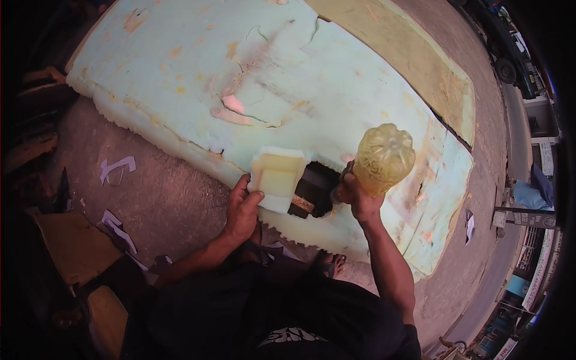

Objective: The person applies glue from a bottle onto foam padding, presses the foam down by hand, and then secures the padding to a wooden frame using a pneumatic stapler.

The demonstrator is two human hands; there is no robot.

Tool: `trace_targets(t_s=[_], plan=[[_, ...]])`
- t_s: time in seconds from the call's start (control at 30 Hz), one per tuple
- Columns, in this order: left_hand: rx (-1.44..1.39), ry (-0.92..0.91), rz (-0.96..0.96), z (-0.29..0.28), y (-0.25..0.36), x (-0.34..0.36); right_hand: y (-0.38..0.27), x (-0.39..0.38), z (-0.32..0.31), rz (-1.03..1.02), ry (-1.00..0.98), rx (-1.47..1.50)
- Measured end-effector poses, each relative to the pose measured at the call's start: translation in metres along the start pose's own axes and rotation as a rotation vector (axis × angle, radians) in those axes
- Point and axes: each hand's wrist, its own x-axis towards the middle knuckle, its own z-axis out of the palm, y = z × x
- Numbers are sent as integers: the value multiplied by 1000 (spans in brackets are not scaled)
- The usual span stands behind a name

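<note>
My left hand is closed on the edge of a small rectangular foam piece, pale white with a yellowish face. In my right hand is a clear plastic bottle, gripped near its neck and tilted with its base up toward me. Yellowish stuff coats or fills the bottle; which of the two I cannot tell. Under both hands lies a large pale green foam slab with stains, cracks and ragged edges. Between my hands a dark hole opens in the slab, beside the foam piece, with a brownish strip showing inside.
A tan panel lies along the slab's far right side. White scraps are scattered on the brown ground at left. Tan padded pieces stand at lower left. A road with a vehicle and a person in blue is at right.
</note>
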Motion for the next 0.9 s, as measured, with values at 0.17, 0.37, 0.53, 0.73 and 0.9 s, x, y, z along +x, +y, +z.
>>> trace_targets(t_s=[0.17,0.37,0.53,0.73,0.9], plan=[[-147,-13,-35,-13,-4,0,-15,45,31,-504,-138,-267],[-246,38,-37,-14,-5,3,-16,77,53,-824,-369,-580],[-254,5,-70,-10,-7,9,-17,54,-7,-509,-148,-482],[-267,-19,-122,-18,2,7,8,53,-4,-500,-98,-560],[-280,-17,-119,-25,-2,3,-21,39,16,-308,29,-289]])
